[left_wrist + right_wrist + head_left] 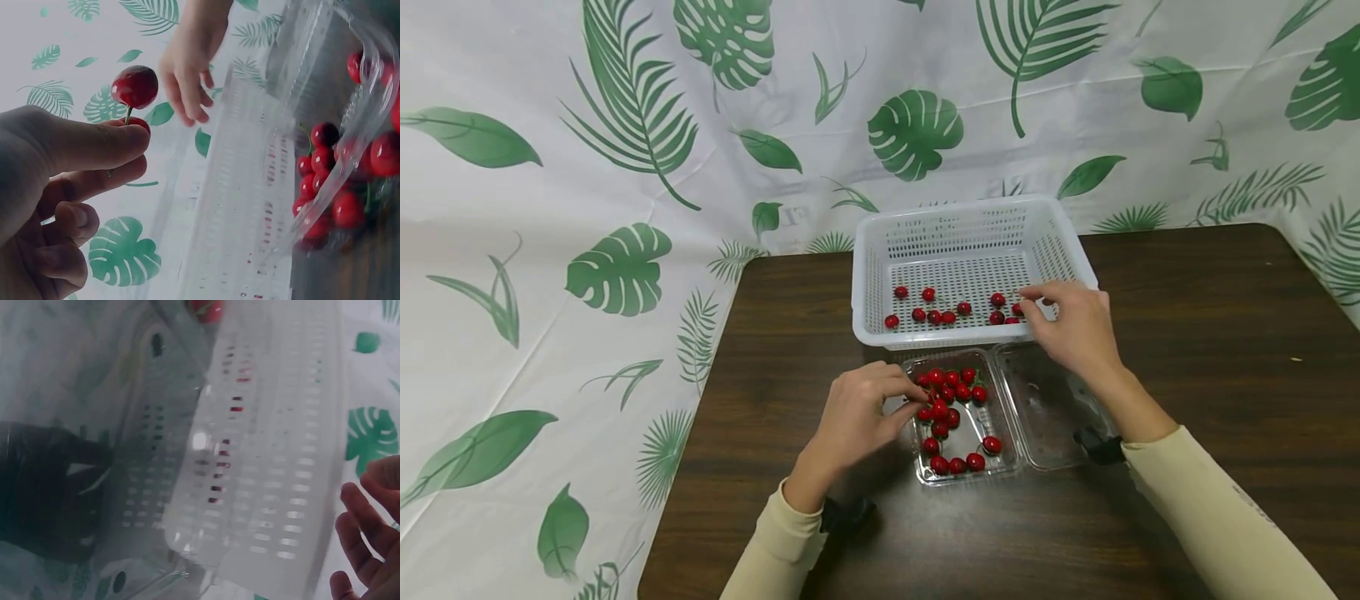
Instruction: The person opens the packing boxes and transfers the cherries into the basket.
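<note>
My left hand [865,408] reaches over the clear plastic box [967,425], which holds several red cherries [951,379]. Thumb and forefinger pinch the thin stem of a cherry [134,86], its fruit raised above the thumb in the left wrist view. Another cherry [139,123] shows partly behind that thumb. Over the front right rim of the white basket [955,237] is my right hand [1075,325], fingers loosely bent with nothing visible between them. Cherries [948,317] lie scattered on the basket's floor, some close to the right fingertips.
The box's clear lid [1045,425] lies folded back to the right, under the right forearm. Behind the dark wooden table [1210,333] hangs a white sheet [842,50] printed with green leaves. The basket stands directly behind the box.
</note>
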Demonstrator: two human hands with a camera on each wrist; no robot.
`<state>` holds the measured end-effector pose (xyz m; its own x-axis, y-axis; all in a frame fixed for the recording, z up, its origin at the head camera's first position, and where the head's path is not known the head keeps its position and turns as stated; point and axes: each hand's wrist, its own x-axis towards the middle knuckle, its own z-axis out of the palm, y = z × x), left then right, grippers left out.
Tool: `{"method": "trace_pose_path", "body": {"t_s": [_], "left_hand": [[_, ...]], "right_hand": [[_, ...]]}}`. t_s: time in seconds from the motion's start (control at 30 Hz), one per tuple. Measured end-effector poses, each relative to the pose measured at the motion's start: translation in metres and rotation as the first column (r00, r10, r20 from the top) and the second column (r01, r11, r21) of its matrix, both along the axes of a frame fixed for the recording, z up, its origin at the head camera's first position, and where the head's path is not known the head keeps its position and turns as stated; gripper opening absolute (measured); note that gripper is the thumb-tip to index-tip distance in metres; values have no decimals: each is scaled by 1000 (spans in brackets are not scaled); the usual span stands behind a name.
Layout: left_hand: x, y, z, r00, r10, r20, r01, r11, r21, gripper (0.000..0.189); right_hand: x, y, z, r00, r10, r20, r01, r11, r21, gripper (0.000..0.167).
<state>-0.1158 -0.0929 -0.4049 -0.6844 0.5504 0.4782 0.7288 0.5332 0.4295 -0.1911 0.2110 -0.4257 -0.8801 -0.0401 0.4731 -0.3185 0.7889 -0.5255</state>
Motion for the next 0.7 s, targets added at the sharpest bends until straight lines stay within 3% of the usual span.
{"method": "trace_pose_path", "body": {"t_s": [0.1, 0.23, 0.43, 0.57, 0.7], "left_hand": [[-5, -2, 2, 1000, 15, -15, -15, 1000, -20, 8], [-16, -4, 6, 998, 39, -39, -40, 999, -36, 4], [-37, -6, 13, 987, 136, -81, -136, 991, 4, 6], [-51, -4, 21, 973, 211, -90, -208, 977, 45, 3], [-67, -1, 23, 964, 255, -75, -248, 965, 90, 4]], "right_hand": [[6, -2, 3, 999, 10, -47, -11, 1000, -23, 15], [19, -10, 4, 991, 98, -93, -99, 995, -10, 11], [40, -29, -1, 968, 248, -44, -241, 964, 112, 8], [52, -44, -6, 946, 318, 58, -323, 919, 225, 10], [60, -60, -13, 905, 385, 179, -424, 848, 318, 12]]}}
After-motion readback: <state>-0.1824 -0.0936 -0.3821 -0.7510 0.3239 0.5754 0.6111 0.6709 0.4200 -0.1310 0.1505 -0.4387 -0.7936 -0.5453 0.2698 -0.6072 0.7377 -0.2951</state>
